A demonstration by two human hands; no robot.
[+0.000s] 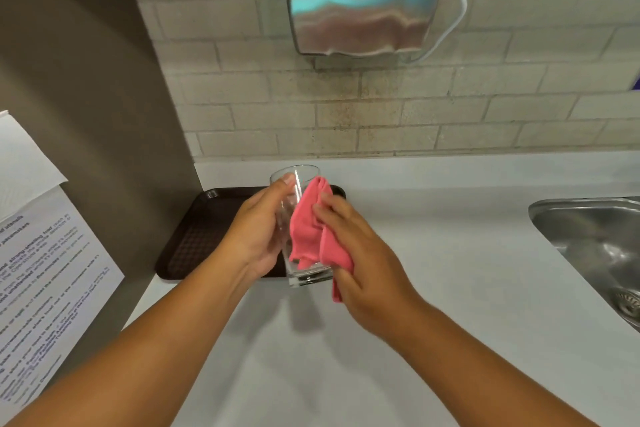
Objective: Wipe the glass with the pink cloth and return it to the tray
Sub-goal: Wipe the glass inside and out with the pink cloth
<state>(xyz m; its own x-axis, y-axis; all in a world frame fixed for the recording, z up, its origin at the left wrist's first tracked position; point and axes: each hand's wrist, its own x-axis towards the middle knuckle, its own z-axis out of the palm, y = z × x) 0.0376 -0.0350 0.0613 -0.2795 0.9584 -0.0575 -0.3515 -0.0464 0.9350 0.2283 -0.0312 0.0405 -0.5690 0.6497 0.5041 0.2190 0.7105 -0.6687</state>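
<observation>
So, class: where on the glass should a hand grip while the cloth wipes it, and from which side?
Grip the glass round its straight middle wall from the left, as the left hand does. The pink cloth and right hand work its right side, and the thick base hangs lowest.

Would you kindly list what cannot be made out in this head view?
- Brown tray: its right part is hidden behind the left hand, the glass and the pink cloth.
- Sink: cut off by the right edge.
- Printed notice: text too blurred to read.
</observation>
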